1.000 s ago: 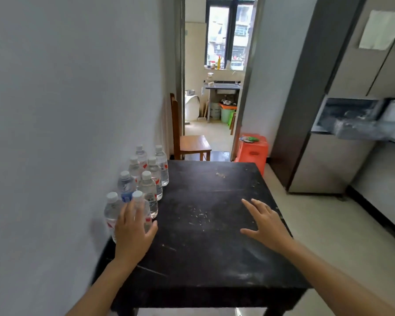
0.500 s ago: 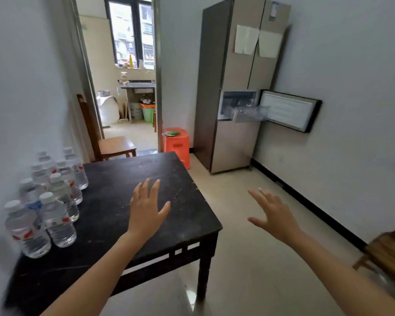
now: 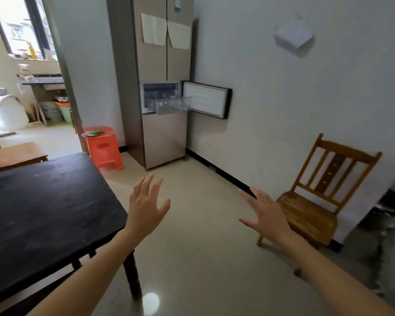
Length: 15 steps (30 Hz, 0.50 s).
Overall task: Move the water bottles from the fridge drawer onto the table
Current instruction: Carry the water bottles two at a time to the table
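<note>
A tall brown fridge [image 3: 160,137] stands against the far wall with a small middle door [image 3: 206,101] swung open to the right. A clear plastic drawer [image 3: 170,105] is pulled out of that compartment; its contents are too blurred to tell. The black table [image 3: 43,208] fills the left of the view, and no bottles show on the part in view. My left hand [image 3: 146,206] hovers with fingers spread just past the table's right edge. My right hand [image 3: 266,215] is held out over the floor, fingers straight. Both hands hold nothing.
An orange plastic stool [image 3: 104,147] stands left of the fridge beside a doorway. A wooden chair [image 3: 317,199] sits against the right wall, close to my right hand. Another wooden seat [image 3: 14,156] is behind the table. Bare tiled floor [image 3: 192,224] lies between the table and the fridge.
The view has turned right, away from the bottles on the table, which have left the frame. My left hand has let go of a bottle and both hands now hover over the floor.
</note>
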Each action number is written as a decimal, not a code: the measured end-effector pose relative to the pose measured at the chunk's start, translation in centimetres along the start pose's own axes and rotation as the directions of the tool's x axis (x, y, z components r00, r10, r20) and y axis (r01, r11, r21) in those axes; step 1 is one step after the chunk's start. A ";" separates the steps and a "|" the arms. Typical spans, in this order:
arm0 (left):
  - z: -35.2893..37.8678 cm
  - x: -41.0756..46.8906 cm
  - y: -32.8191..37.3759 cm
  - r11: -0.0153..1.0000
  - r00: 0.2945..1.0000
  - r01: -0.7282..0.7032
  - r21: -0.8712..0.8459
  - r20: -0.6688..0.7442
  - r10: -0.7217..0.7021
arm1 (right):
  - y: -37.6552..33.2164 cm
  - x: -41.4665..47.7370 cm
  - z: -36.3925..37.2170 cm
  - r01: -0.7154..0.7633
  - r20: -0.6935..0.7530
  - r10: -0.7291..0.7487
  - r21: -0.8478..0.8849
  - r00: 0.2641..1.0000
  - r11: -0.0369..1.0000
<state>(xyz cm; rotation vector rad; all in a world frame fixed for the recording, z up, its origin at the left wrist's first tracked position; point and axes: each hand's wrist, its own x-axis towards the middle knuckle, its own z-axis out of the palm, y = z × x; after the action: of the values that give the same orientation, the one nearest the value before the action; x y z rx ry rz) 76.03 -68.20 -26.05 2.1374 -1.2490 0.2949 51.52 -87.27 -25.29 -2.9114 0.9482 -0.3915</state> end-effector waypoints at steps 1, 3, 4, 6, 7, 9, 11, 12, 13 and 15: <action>1.0 0.7 1.1 1.000 1.000 -0.013 -0.001 0.008 0.013 | 1.5 -0.3 0.0 -0.018 0.005 0.018 0.008 1.000 1.000; 2.1 1.8 2.2 1.000 1.000 -0.022 -0.009 0.014 0.022 | 3.1 -0.4 -0.1 -0.033 -0.007 0.034 0.027 0.999 0.999; 2.7 2.4 2.7 1.000 1.000 -0.022 -0.013 0.014 0.023 | 3.9 -0.3 -0.2 -0.037 -0.017 0.037 0.027 0.999 0.999; 4.5 3.7 4.0 0.999 0.999 -0.031 -0.023 0.019 0.032 | 5.7 0.1 -0.3 -0.050 -0.023 0.050 0.012 0.998 0.999; 5.6 4.5 4.6 0.999 0.999 -0.040 -0.032 0.026 0.041 | 6.7 0.6 -0.4 -0.061 -0.018 0.061 0.005 0.998 0.998; 7.9 6.1 5.8 0.998 0.998 -0.044 -0.048 0.032 0.045 | 8.8 1.6 -0.3 -0.062 -0.019 0.062 -0.024 0.998 0.998; 9.8 8.1 6.9 0.997 0.998 -0.051 -0.059 0.031 0.053 | 10.9 3.0 -0.8 -0.056 -0.019 0.055 -0.065 0.998 0.996; 11.0 9.7 7.7 0.996 0.998 -0.058 -0.074 0.029 0.060 | 12.4 4.1 -1.2 -0.058 -0.020 0.056 -0.087 0.998 0.995; 11.9 10.9 8.1 0.995 0.998 -0.061 -0.079 0.010 0.062 | 13.5 4.9 -1.5 -0.064 -0.025 0.062 -0.102 0.998 0.993; 14.0 14.1 9.4 0.993 0.999 -0.049 -0.104 -0.012 0.048 | 16.3 7.1 -2.1 -0.084 -0.033 0.080 -0.120 0.996 0.989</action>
<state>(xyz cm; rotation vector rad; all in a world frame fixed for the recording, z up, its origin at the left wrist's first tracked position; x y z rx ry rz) 73.80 -90.12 -26.13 2.0176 -1.2843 0.2546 47.23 -104.58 -23.76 -2.9686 1.1297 -0.3839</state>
